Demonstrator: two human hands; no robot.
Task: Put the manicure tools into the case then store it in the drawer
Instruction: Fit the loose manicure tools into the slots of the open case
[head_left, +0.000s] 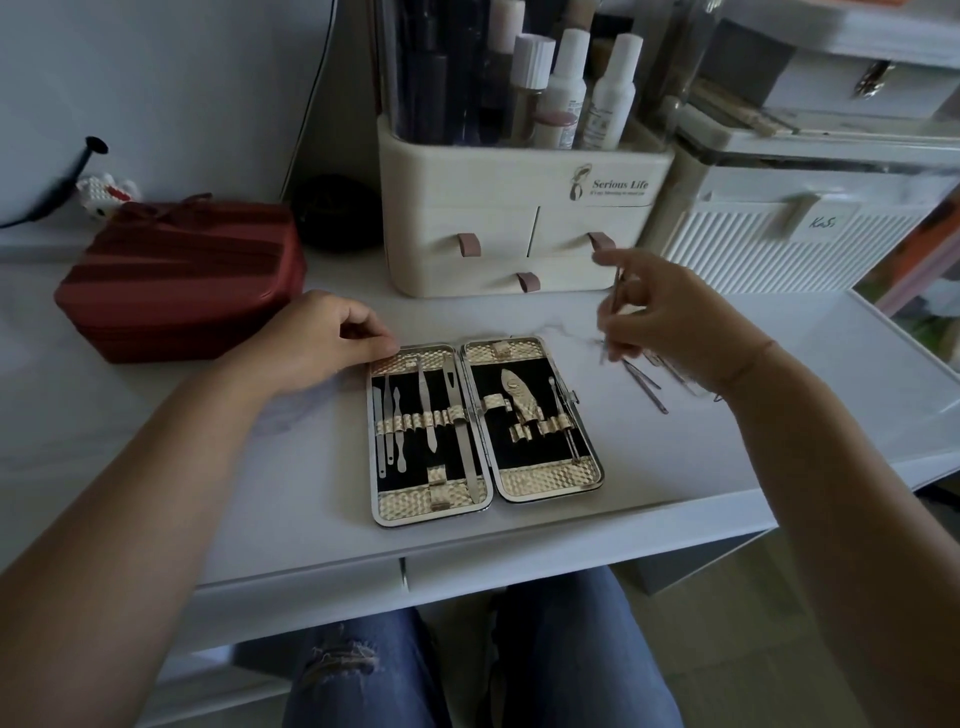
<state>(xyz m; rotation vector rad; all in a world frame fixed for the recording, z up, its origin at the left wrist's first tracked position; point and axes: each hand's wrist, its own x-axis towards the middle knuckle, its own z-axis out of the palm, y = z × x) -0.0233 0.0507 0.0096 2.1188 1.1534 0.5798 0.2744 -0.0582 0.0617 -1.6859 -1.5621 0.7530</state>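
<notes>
We see hinged case (545, 480) lying open and flat on smooth white tabletop (156, 441), set back from front edge. Gold embossed borders, black lining, slim steel tools strapped in. Left hand (317, 338): fingers curled against far-left corner, grip unclear. Right hand (670, 317): fingers pinch thin steel tool (613, 301), raised right of case above loose tools (647, 387).

Dim, flat daylight, perhaps from the right; soft shadows, wide-angle bowing at edges; right hand (670, 317) motion-blurred

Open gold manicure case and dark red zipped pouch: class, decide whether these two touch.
Apart. The head view shows the left hand and bare white desk lying between the dark red zipped pouch and the open gold manicure case.
</notes>
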